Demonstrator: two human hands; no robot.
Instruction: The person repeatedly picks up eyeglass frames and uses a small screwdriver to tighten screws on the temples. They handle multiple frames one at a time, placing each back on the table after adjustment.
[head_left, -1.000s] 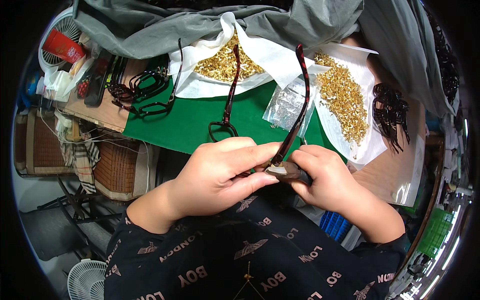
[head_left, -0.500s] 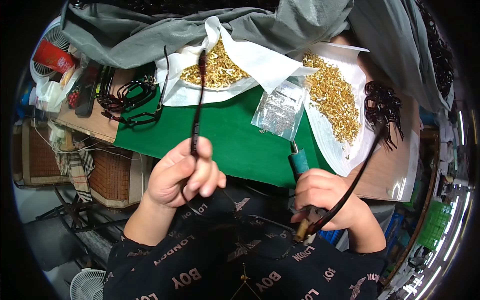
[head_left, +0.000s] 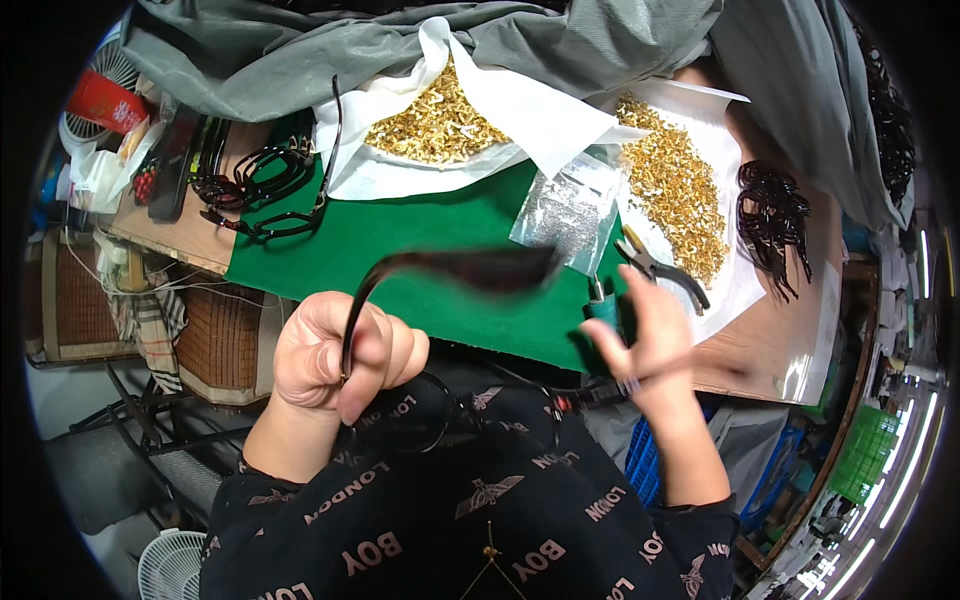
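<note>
- One pair of glasses in front of the shirt, pinched by an arm in the left grip; frame toward 4 o'clock from there, blurred arm end toward 2.
- Right grip released, thumb and fingers spread; nearer to the pliers, close by at 12 o'clock, long axis from half past ten to half past four.
- Green-handled tool at 10 o'clock, beside the right thumb.
- Other glasses arm blurred near the right wrist; contact impossible to tell.
- Open room on green cloth at 1 o'clock from left grip; bare table at 3 from right.
</note>
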